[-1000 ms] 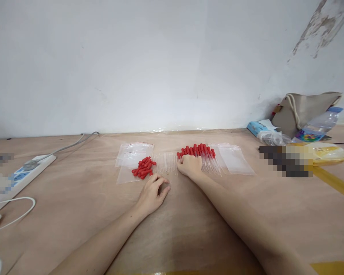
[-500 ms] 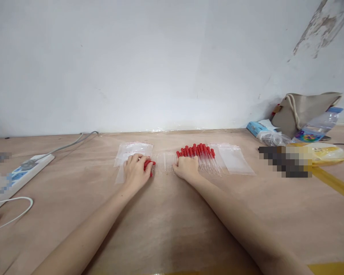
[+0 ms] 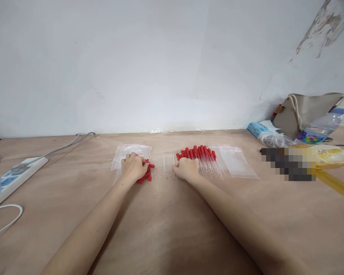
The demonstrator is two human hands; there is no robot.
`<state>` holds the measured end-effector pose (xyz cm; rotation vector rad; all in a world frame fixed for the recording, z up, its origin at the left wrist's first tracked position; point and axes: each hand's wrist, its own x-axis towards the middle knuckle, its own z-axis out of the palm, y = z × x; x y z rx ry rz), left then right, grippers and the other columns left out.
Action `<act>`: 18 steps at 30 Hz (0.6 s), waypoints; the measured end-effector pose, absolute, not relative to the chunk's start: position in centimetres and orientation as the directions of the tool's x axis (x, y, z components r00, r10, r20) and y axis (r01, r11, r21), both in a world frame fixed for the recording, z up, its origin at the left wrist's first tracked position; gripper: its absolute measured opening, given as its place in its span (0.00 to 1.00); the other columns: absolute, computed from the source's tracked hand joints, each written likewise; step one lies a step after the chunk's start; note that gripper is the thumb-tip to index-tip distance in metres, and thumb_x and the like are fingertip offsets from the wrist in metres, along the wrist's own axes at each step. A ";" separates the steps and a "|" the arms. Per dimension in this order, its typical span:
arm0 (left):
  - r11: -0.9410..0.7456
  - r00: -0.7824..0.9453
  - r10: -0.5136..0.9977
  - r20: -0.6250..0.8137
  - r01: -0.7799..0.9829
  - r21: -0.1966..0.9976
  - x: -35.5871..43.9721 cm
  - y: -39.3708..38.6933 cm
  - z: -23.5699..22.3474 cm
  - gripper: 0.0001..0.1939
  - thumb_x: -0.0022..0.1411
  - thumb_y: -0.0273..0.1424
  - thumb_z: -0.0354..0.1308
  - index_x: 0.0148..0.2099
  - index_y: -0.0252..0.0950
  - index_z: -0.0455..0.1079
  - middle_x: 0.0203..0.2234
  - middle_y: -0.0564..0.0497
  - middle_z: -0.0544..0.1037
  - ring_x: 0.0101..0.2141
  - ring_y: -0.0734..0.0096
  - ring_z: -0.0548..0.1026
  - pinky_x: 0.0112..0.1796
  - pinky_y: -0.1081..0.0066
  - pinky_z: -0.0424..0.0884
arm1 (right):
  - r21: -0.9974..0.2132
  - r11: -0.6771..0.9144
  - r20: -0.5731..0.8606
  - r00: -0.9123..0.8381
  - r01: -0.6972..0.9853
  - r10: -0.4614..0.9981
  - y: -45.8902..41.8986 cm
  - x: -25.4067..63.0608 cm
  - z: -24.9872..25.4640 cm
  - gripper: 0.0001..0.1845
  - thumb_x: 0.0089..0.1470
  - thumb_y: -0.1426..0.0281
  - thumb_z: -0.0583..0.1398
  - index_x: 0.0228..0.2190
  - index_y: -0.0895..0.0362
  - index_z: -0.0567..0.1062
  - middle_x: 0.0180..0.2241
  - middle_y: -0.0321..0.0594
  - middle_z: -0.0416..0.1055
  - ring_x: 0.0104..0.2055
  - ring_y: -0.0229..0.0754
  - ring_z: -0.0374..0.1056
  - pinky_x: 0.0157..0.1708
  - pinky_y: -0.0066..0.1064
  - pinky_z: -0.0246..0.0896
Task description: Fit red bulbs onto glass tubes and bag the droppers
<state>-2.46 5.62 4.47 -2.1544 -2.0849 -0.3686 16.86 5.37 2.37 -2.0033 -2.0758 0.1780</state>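
Your left hand point(image 3: 132, 167) moved to the round red bulbs point(image 3: 148, 175) by flat clear bags point(image 3: 132, 149), your right hand point(image 3: 187, 169) was by thin clear tubes point(image 3: 164, 166), and I couldn't tell either grip.

l hand point(image 3: 133, 167), prev. on table point(image 3: 157, 221) just in front of red bulbs point(image 3: 145, 176), now over them, hiding pt of pile.

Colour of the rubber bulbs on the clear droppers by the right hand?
The rubber bulbs are red; best seen in the head view.
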 end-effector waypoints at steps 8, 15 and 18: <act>-0.080 0.006 0.947 0.322 0.973 0.216 -2.9 5.9 5.6 0.11 0.53 0.38 0.52 0.28 0.38 0.71 0.36 0.44 0.71 0.42 0.52 0.66 0.41 0.56 0.62 | -0.468 0.187 0.270 -0.062 0.864 0.961 4.3 18.8 2.7 0.12 0.55 0.68 0.47 0.28 0.59 0.67 0.28 0.44 0.71 0.30 0.42 0.67 0.32 0.32 0.51; -0.496 0.312 0.856 0.413 0.719 0.486 0.9 1.5 4.1 0.08 0.63 0.32 0.44 0.38 0.36 0.63 0.30 0.51 0.72 0.31 0.69 0.70 0.33 0.69 0.65 | -0.507 0.598 0.530 -0.323 0.620 0.784 1.4 22.1 0.8 0.11 0.57 0.70 0.47 0.40 0.58 0.64 0.34 0.44 0.70 0.36 0.41 0.65 0.33 0.31 0.57; -0.542 0.394 0.840 0.372 0.618 0.569 2.1 -0.2 1.5 0.07 0.62 0.31 0.46 0.39 0.37 0.64 0.30 0.52 0.74 0.32 0.70 0.71 0.33 0.71 0.66 | -0.421 0.650 0.572 -0.370 0.633 0.732 0.5 23.0 0.1 0.13 0.58 0.71 0.47 0.42 0.56 0.66 0.35 0.42 0.70 0.36 0.40 0.65 0.36 0.32 0.55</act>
